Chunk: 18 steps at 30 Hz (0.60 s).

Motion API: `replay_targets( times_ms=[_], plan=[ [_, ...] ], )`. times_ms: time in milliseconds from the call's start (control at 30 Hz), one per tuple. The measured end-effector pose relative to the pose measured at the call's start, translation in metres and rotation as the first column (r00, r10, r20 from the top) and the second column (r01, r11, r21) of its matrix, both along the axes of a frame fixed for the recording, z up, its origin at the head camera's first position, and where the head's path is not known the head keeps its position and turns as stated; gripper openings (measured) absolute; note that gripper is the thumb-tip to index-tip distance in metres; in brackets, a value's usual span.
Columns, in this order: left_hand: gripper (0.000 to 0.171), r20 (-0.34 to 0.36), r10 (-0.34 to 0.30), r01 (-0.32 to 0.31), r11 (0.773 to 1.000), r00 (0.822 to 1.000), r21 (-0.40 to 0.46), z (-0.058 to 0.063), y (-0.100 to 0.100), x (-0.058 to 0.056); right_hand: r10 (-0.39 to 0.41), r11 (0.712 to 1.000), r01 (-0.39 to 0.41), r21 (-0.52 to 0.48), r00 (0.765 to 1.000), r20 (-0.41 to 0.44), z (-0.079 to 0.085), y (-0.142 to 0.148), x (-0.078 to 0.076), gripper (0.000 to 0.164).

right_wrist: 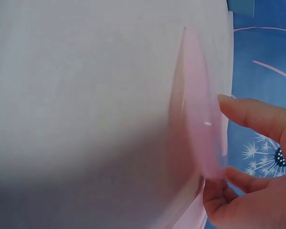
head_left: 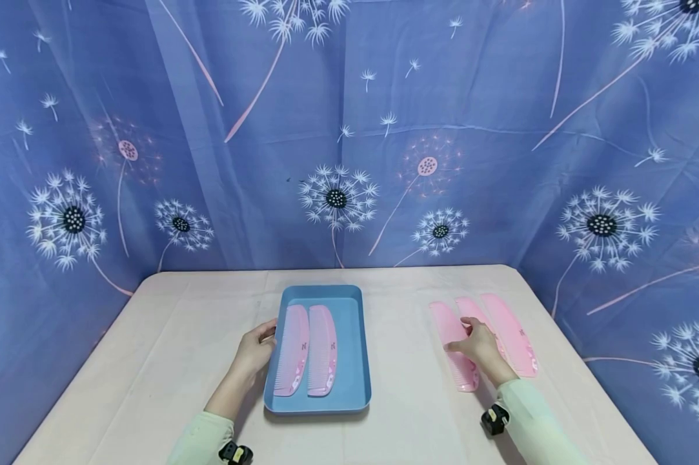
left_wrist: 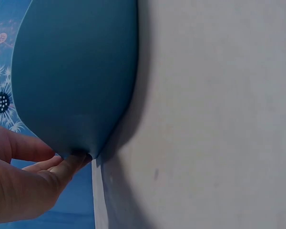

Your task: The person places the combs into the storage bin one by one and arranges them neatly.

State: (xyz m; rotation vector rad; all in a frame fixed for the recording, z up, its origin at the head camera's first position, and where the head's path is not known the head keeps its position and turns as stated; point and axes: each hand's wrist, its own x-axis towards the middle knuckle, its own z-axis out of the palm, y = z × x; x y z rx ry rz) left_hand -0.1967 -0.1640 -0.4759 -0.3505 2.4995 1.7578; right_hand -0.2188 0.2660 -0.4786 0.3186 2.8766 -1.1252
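Thumb and fingers of the right hand [head_left: 481,347] are pinching the leftmost loose pink comb [head_left: 464,376] across its width; its long axis is running near-to-far, right of the blue tray [head_left: 352,355] the left hand [head_left: 253,352] is gripping.

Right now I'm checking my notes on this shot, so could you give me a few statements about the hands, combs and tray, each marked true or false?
1. Two pink combs lie in the blue tray. True.
2. The left hand is away from the tray. False: it holds the tray's left edge.
3. The right hand holds the leftmost comb outside the tray. True.
4. Four combs are outside the tray. False: there are three.
5. The backdrop is plain. False: it bears dandelion prints.
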Motion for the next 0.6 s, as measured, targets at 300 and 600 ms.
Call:
replay_targets(
  times_ms=[300,600],
  plan=[
    [0.050,-0.018,-0.005,0.005,1.000,1.000,-0.002,0.0006,-0.0008,0.0015,0.020,0.999,-0.020,-0.042,1.000,0.004,0.0023,0.0020,0.0014,0.077],
    [0.049,-0.013,-0.008,0.008,1.000,1.000,-0.018,0.0022,-0.0011,0.0026,0.028,0.965,-0.034,-0.259,0.999,-0.029,0.0040,0.0071,0.0061,0.053]
  ],
)
